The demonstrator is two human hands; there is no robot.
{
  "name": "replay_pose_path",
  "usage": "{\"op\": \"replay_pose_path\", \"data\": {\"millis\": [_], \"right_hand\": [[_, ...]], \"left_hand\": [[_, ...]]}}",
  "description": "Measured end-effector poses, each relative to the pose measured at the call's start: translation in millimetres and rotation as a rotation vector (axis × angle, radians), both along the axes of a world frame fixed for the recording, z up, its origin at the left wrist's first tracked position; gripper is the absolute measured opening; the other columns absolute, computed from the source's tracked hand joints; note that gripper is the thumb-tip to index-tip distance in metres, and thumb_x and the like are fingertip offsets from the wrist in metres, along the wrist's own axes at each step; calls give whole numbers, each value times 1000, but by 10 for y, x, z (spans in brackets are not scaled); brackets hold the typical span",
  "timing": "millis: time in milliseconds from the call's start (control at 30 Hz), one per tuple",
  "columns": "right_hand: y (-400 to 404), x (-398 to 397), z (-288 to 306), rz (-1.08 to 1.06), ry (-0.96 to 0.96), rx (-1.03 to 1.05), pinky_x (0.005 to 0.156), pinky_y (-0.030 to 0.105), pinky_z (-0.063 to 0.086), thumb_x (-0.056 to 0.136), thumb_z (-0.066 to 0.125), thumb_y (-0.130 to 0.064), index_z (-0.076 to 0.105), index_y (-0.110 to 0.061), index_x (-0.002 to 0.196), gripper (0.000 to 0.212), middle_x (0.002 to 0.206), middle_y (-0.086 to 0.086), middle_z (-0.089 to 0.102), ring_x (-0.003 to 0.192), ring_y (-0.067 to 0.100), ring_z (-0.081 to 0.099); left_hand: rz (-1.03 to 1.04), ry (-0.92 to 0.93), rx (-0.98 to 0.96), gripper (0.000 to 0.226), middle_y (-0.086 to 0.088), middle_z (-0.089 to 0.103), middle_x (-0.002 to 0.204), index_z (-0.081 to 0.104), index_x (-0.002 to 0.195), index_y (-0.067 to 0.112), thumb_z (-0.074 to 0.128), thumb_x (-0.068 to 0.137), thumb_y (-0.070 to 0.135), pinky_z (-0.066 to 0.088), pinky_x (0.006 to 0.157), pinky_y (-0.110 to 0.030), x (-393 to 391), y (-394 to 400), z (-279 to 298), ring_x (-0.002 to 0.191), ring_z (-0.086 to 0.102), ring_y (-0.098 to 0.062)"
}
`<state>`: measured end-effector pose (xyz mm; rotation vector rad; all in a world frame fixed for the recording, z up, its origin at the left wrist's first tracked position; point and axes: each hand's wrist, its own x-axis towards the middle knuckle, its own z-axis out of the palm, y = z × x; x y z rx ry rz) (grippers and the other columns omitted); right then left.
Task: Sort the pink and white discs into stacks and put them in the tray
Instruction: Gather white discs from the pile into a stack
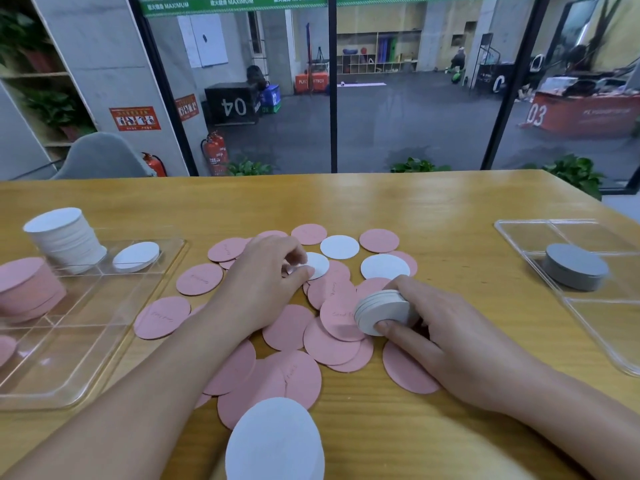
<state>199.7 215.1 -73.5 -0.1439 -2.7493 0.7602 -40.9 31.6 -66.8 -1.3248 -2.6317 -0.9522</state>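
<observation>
Several pink discs (pixel 162 317) lie scattered over the middle of the wooden table, with a few white discs (pixel 339 247) among them. My left hand (pixel 263 275) pinches the edge of a white disc (pixel 320 265) in the pile. My right hand (pixel 440 327) grips a small stack of white discs (pixel 379 311), held tilted on its edge. The clear tray (pixel 86 358) at the left holds a tall white stack (pixel 65 239), a single white disc (pixel 136 256) and a pink stack (pixel 26 289). A large white disc (pixel 275 441) lies closest to me.
A second clear tray (pixel 588 334) at the right holds a grey disc stack (pixel 575 266). A partly cut-off pink disc (pixel 5 348) lies in the left tray's near compartment. Glass panels with black frames stand behind the table's far edge.
</observation>
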Motion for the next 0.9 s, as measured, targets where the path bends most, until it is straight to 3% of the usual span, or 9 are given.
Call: {"op": "replay_pose_path", "data": {"millis": [100,167,267,400,533,600,700,800,900], "right_hand": [[-3,0,0,2,-2,3,66,28,38,106,61,-48,39,-47,92,26,95,-24,56,86,10,53],[-6,3,2,-1,-4,3,66,29,39,106,61,-48,39,-48,92,26,95,-25,56,85,10,53],[-15,4,8,-6,-13,-7,66,29,39,106,61,-47,40,-49,93,25,95,-26,56,85,10,53],[-12,11,7,-6,-11,-12,67,30,41,106,61,-48,41,-47,95,22,95,-25,56,85,9,53],[-4,4,0,-4,5,-17,69,33,45,106,61,-48,44,-45,96,20,96,-22,57,86,11,55],[-4,7,1,-7,5,-18,69,34,45,106,62,-48,45,-44,97,19,95,-21,58,85,11,55],[-10,7,-2,-17,8,-28,67,36,45,105,62,-48,44,-41,91,24,92,-18,58,82,14,53],[-4,1,-8,-31,20,-26,67,38,45,105,62,-47,48,-35,92,23,89,-14,58,80,16,53],[9,2,-12,-48,49,-56,65,33,44,104,62,-49,52,-30,96,23,88,-14,59,79,15,53]], "left_hand": [[43,25,-135,38,13,53,134,63,143,35,65,106,47,43,104,-35,-32,12,-20,129,42,-15],[56,31,-225,47,12,46,140,57,151,36,56,108,56,37,113,-41,-33,24,-42,139,33,-20],[88,40,-282,47,12,44,140,59,147,38,52,107,62,32,118,-44,-46,39,-69,138,30,-20],[133,44,-214,50,15,46,145,57,144,38,64,102,63,31,108,-39,-32,52,-34,134,33,-19],[127,15,-117,41,19,56,123,52,126,37,74,97,54,39,96,-40,4,26,-8,121,42,-17],[68,-89,57,31,20,62,108,54,117,37,78,97,38,47,85,-35,22,9,47,105,55,-8],[-94,-209,300,12,10,73,93,68,104,31,75,102,22,42,61,-16,100,-32,172,65,58,-1],[-269,-218,307,9,4,74,89,76,96,20,75,103,15,41,67,-15,246,-66,234,72,58,-4],[-398,-301,217,7,1,74,90,78,97,18,77,103,16,51,74,-39,347,-78,222,85,63,-22]]}}
